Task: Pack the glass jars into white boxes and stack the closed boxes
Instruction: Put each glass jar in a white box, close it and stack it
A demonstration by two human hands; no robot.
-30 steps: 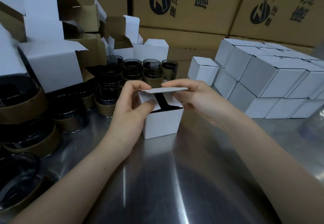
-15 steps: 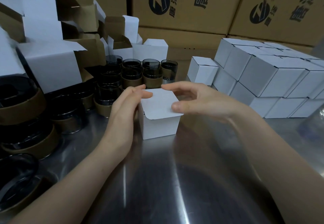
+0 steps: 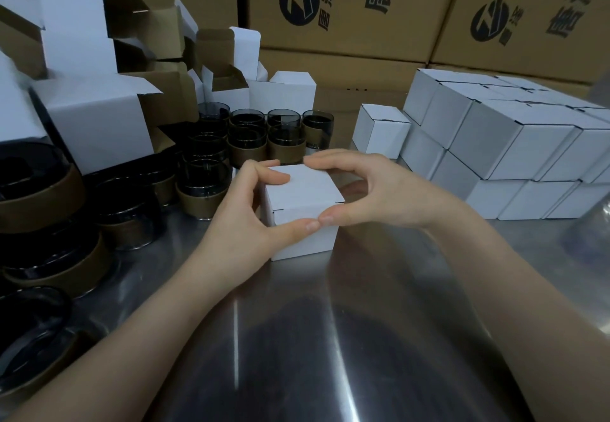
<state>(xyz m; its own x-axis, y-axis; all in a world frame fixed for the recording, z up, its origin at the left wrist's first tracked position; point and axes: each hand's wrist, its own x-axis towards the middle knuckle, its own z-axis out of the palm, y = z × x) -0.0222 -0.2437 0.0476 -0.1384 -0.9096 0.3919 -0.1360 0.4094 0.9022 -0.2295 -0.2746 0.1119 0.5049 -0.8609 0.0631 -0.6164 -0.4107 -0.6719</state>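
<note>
On a polished steel desk (image 3: 330,339), backed by a wall of brown cartons (image 3: 346,9) printed with black logos and characters, a person holds a white box (image 3: 303,190) in both hands. The near half of the desk shows as open, reflective steel between and around the two forearms. The left side is crowded to the edge of view, and a stack takes up the right side.

The white box stands on the desk at centre with its lid down and flush. The left hand (image 3: 244,220) curls round its left side, forefinger on the lid and thumb on the front face. The right hand (image 3: 373,190) arches over the far right corner with its thumb on the front face, and the two thumb tips touch.

Left of the box, dark glass jars (image 3: 247,137) with brown paper bands stand close together. Behind them are open boxes (image 3: 92,124), flaps up and brown inside; what they hold cannot be seen. To the right, closed boxes (image 3: 495,144) are stacked two layers high, with a single closed box (image 3: 383,131) just beside the stack.
</note>
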